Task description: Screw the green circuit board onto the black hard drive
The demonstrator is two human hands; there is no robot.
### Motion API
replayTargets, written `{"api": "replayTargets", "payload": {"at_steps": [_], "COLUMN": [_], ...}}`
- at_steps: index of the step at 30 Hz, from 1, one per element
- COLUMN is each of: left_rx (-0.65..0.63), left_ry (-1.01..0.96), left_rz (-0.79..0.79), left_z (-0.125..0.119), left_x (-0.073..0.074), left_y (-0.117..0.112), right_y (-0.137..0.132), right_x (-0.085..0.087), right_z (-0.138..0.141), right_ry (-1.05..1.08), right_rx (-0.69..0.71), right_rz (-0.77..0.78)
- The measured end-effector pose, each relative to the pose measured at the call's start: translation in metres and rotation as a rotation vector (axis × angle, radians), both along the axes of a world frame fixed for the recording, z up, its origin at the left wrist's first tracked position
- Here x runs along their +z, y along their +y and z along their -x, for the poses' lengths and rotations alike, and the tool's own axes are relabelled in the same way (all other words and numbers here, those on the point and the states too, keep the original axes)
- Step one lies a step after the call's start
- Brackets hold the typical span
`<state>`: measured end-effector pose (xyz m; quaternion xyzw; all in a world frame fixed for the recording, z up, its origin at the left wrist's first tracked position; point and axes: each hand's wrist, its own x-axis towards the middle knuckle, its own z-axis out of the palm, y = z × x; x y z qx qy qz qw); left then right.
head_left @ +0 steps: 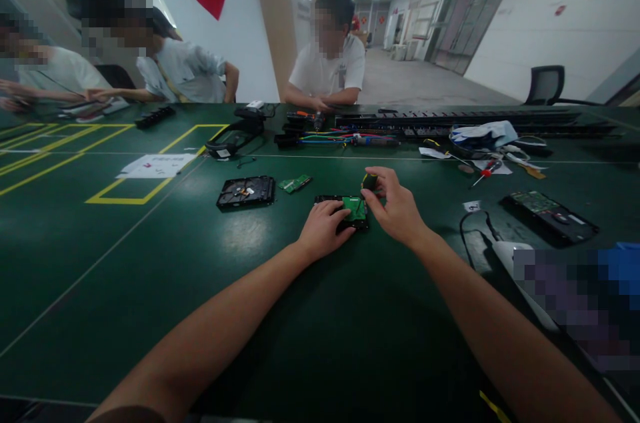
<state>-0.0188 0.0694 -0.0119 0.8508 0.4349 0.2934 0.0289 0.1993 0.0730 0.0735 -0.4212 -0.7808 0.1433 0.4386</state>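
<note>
A hard drive with a green circuit board facing up lies on the dark green table in front of me. My left hand holds it from the left, fingers across its top and thumb along the near edge, covering part of it. Between the fingertips of my right hand is a screwdriver with a black and yellow handle, held upright over the board's right side. Its tip is too small to make out. To the left lie a loose green circuit board and another hard drive.
A third drive lies at the right, near a black cable. Farther back are a red-handled screwdriver, a cloth bundle and colored wires. A paper sheet lies left. Several people sit across the table.
</note>
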Motion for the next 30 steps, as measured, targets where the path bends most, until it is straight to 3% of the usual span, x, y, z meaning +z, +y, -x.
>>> {"api": "replayTargets", "payload": {"at_steps": [12, 26, 30], "left_rx": [-0.047, -0.173, -0.169], "left_ry": [-0.008, -0.032, -0.016], "left_rz": [0.019, 0.048, 0.039], "left_z": [0.006, 0.001, -0.002], "left_x": [-0.001, 0.007, 0.007], "left_y": [0.009, 0.000, -0.002], "right_y": [-0.005, -0.027, -0.035], "right_x": [-0.015, -0.013, -0.015], "right_z": [-0.011, -0.019, -0.025], "right_ry": [0.072, 0.069, 0.088], "right_rx": [0.011, -0.040, -0.089], "right_rz": [0.000, 0.001, -0.066]}}
